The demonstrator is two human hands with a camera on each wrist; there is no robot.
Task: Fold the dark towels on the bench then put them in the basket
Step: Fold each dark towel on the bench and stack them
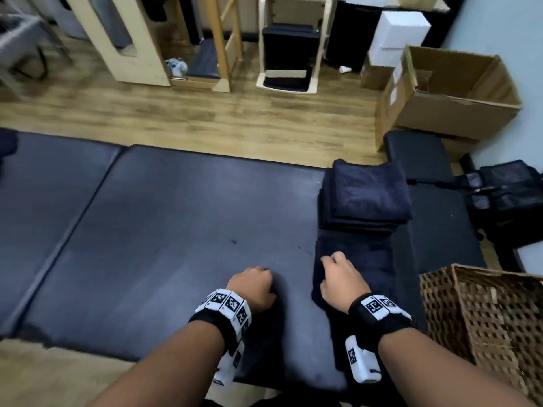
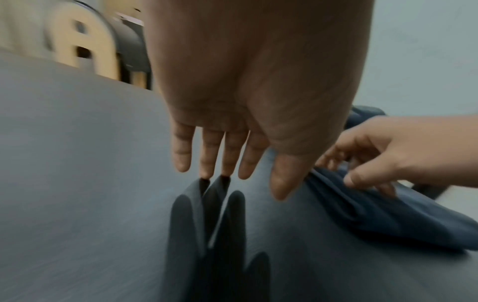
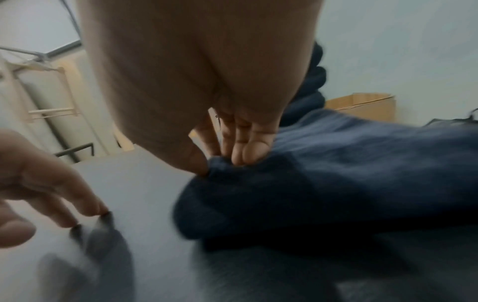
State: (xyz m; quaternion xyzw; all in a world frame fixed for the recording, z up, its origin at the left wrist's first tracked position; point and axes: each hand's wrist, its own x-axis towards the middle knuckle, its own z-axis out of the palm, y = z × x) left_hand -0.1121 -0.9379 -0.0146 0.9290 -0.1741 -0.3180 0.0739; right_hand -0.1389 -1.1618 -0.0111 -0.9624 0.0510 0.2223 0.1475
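Observation:
A folded dark blue towel (image 1: 355, 259) lies on the padded bench (image 1: 164, 218) near its front right. My right hand (image 1: 338, 274) rests on the towel's left edge and pinches the cloth (image 3: 297, 190) between thumb and fingers. My left hand (image 1: 255, 284) is beside it on the bare bench, fingers (image 2: 207, 151) straight and pointing down, the tips touching the padding, holding nothing. A stack of folded dark towels (image 1: 367, 195) stands just beyond the towel I hold. The wicker basket (image 1: 487, 321) stands at the bench's right end, close to my right forearm.
Past the bench are a wooden floor, wooden frames (image 1: 141, 39) with dark cushions, and an open cardboard box (image 1: 452, 92) at the far right. A black bag (image 1: 505, 198) lies to the right of the bench. The bench's left half is bare padding.

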